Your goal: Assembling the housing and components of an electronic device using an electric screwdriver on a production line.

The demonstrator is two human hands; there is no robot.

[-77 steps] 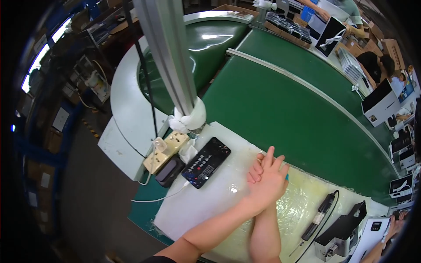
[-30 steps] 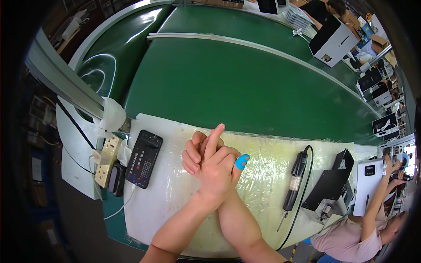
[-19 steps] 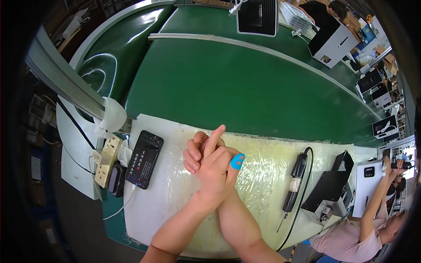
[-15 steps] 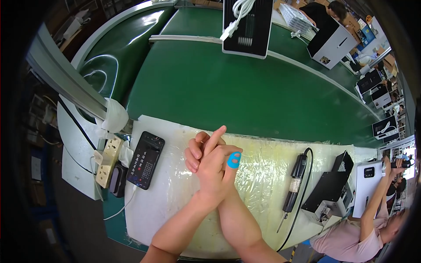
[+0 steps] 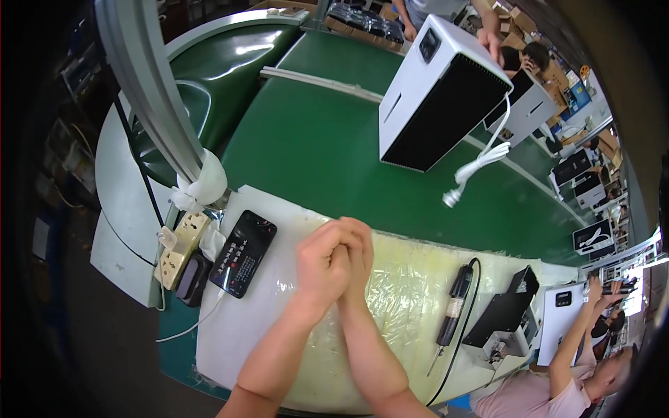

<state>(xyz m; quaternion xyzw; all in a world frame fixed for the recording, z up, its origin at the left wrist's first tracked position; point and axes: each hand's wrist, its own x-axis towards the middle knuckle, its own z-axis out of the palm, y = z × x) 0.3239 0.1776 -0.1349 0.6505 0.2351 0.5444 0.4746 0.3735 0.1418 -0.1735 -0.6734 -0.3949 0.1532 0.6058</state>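
My left hand (image 5: 322, 259) and my right hand (image 5: 359, 245) are pressed together over the near worktop, with their fingers folded in. No object shows in either hand, though the space between the palms is hidden. Left of them, a black smartphone (image 5: 244, 254) with a lit screen lies on the white covering, a white cable plugged into its lower end. To the right lies an electric screwdriver (image 5: 451, 306) with a long thin bit and a black cord. Beside it is a black and white housing part (image 5: 505, 313) with metal fittings.
Across the green conveyor belt (image 5: 300, 146), a person's hand (image 5: 490, 38) rests on a tall white and black box-shaped appliance (image 5: 446, 97), whose bundled white cord (image 5: 481, 164) hangs down. A power strip (image 5: 182, 251) and metal post (image 5: 150, 90) stand at left. Another person (image 5: 536, 390) works at right.
My hands have gone from loosely crossed, with a blue finger cover showing, to folded together. The far appliance has been tilted and stands further right. The view has shifted slightly.
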